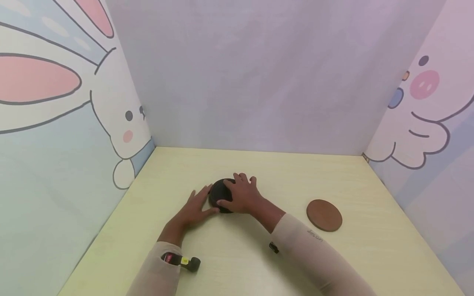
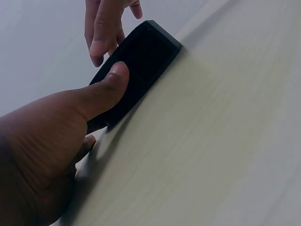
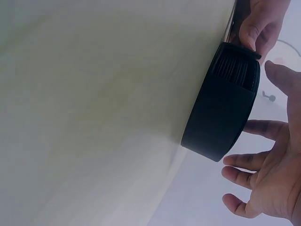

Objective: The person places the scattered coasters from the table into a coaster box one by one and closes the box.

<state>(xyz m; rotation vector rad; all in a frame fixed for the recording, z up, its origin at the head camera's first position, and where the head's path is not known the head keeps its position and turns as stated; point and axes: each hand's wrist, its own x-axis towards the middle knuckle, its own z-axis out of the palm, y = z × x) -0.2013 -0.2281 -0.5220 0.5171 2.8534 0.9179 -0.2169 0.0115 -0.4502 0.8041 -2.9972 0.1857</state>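
Observation:
A round black coaster holder (image 1: 221, 194) sits on the table in front of me, with the edges of several stacked dark coasters (image 3: 233, 70) showing through its side opening in the right wrist view. My left hand (image 1: 189, 212) grips its left side, the thumb (image 2: 113, 82) against the near wall and the fingers partly hidden behind. Over the top and right side, my right hand (image 1: 243, 196) is spread, its fingers (image 3: 247, 161) apart and extended past the far edge. A brown round coaster (image 1: 324, 215) lies flat on the table, to the right of both hands.
The pale wood-grain table (image 1: 229, 259) is bounded by a plain back wall (image 1: 252, 82) and side walls with cartoon animals. Small black wrist devices show beside the left sleeve (image 1: 191, 264) and right sleeve (image 1: 273, 247).

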